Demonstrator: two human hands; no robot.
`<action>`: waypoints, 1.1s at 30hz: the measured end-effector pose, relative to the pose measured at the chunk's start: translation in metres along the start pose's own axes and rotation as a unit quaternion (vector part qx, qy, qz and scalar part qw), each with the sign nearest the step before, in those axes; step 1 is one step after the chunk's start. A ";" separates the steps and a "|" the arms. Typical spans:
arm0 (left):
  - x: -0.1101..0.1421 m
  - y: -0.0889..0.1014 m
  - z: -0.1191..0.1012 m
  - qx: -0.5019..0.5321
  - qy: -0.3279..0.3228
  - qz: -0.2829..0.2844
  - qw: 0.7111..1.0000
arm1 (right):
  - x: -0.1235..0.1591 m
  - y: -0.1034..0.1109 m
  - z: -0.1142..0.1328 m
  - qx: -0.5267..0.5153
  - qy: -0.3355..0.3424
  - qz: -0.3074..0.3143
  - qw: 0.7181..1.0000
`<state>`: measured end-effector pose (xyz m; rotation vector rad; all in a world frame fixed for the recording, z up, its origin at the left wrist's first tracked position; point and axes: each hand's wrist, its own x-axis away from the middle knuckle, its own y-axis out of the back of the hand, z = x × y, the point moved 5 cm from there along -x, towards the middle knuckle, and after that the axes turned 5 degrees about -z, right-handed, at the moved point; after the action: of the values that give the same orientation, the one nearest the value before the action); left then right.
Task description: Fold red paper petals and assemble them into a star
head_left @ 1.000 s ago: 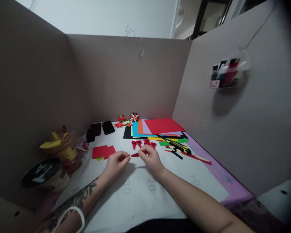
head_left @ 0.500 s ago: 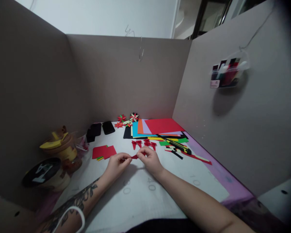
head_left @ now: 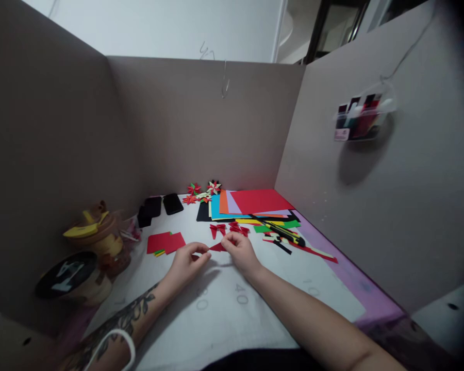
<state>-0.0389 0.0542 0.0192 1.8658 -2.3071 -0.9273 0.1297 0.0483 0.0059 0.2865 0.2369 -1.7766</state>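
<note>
Between my hands, above the white sheet, is a small folded piece of red paper with a pointed left end. My left hand is closed in a pinch at that pointed end. My right hand pinches the other end between thumb and fingers, hiding part of it. Just beyond my right hand lie several folded red paper pieces. Red paper squares lie beyond my left hand, with green and yellow edges showing under them.
Coloured sheets are stacked at the back, near paper stars. A yellow-black utility knife lies on the right among paper strips. Black phone-like objects and containers stand left. Grey panels enclose the table.
My right hand has shifted slightly to the right, and more of the folded red paper shows between my hands. My left hand has hardly moved.
</note>
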 end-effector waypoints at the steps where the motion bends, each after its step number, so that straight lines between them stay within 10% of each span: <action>1: 0.001 -0.001 -0.002 -0.006 -0.009 0.003 1.000 | 0.001 -0.002 -0.001 -0.001 -0.001 0.007 1.000; 33: -0.007 0.016 0.012 0.020 0.054 -0.079 0.995 | -0.005 -0.003 -0.013 -0.104 -0.040 -0.004 0.994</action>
<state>-0.0557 0.0666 0.0193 2.0854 -2.1583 -0.7787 0.1291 0.0577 -0.0047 0.0660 0.3627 -1.7506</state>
